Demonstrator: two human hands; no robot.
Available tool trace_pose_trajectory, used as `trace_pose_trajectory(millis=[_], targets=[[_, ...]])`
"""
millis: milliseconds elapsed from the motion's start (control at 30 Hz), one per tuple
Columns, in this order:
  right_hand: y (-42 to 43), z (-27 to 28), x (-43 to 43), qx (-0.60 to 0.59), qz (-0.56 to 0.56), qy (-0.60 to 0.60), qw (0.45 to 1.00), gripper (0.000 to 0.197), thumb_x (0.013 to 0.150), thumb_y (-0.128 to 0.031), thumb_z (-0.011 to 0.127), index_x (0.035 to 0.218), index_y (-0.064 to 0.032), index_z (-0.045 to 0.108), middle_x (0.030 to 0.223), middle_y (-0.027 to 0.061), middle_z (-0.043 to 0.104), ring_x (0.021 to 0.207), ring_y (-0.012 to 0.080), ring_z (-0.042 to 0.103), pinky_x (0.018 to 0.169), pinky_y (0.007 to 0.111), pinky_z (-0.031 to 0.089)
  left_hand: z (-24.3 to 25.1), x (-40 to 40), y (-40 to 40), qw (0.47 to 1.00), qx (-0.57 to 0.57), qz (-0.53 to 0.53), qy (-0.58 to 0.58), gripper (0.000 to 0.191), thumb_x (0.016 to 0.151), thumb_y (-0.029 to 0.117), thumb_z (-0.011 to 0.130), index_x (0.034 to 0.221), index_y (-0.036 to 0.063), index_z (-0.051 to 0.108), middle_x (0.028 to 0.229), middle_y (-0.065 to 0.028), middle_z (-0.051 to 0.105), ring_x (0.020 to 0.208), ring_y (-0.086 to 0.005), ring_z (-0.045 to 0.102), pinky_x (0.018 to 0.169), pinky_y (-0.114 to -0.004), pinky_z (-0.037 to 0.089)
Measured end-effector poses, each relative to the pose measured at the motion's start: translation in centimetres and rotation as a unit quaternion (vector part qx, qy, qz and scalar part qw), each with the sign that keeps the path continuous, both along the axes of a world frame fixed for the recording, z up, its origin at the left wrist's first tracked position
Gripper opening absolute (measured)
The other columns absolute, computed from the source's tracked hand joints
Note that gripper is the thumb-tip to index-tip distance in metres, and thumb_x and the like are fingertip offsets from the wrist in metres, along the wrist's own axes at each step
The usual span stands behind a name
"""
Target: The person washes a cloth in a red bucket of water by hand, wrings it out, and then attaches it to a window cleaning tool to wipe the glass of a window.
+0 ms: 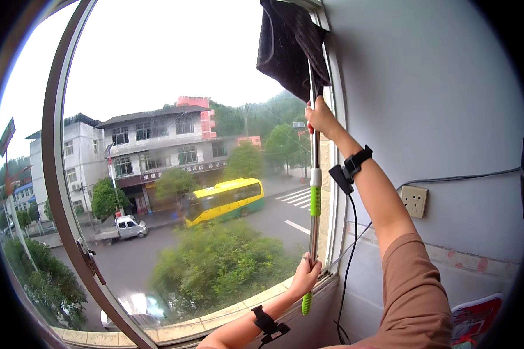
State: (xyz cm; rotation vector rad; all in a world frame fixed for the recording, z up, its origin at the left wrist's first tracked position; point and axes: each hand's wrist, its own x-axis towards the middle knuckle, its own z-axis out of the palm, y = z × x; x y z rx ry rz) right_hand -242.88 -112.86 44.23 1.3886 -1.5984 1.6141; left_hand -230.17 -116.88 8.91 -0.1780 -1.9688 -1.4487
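A metal pole (pixel 315 152) with bright green grips stands almost upright in front of the window's right side. My right hand (pixel 321 117) is closed around its upper part, just below a dark cloth (pixel 288 48). That cloth drapes over the top of the pole, against the upper right of the window pane (pixel 170 65), and hides whatever head is beneath it. Lower down, my left hand (pixel 305 275) grips the shaft a little above the green end grip (pixel 306 304). Both wrists carry black strapped devices with cables.
A brown window frame upright (pixel 54 152) with a latch (pixel 89 259) crosses the left. On the right wall are a socket (pixel 414 201) and a grey cable (pixel 458 177). A black cable (pixel 348 261) hangs beside my right arm. Beyond the glass are a street, buildings and a yellow bus (pixel 227 198).
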Motion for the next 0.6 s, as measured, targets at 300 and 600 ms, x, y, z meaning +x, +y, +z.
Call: trace_pose_trajectory(millis=[300,600], targets=[[-3.6,-9.2,0.6,-0.016,0.012,-0.059,0.998,0.02,0.083,-0.005,0.042,0.095,0.0056,0.031,0.064,0.0125,0.048,0.04,0.0164,0.05,0.034,0.029,0.043,-8.3,2.2,-3.7,0.99,0.013,0.135,-0.04,0.025,0.078,0.022,0.058,0.079,0.0037,0.041,0.06,-0.0085,0.044,0.055,-0.0212,0.044,0.054,-0.034,0.039],[-4.0,-37.8,12.6,0.084,0.1,-0.212,0.968,0.023,0.086,-0.009,0.044,0.1,0.004,0.029,0.053,0.0072,0.048,0.042,0.0184,0.053,0.039,0.03,0.042,-37.5,17.2,-3.4,0.961,0.04,0.141,-0.233,0.023,0.077,0.022,0.058,0.079,0.0037,0.044,0.067,-0.0142,0.051,0.061,-0.0301,0.052,0.059,-0.037,0.042]])
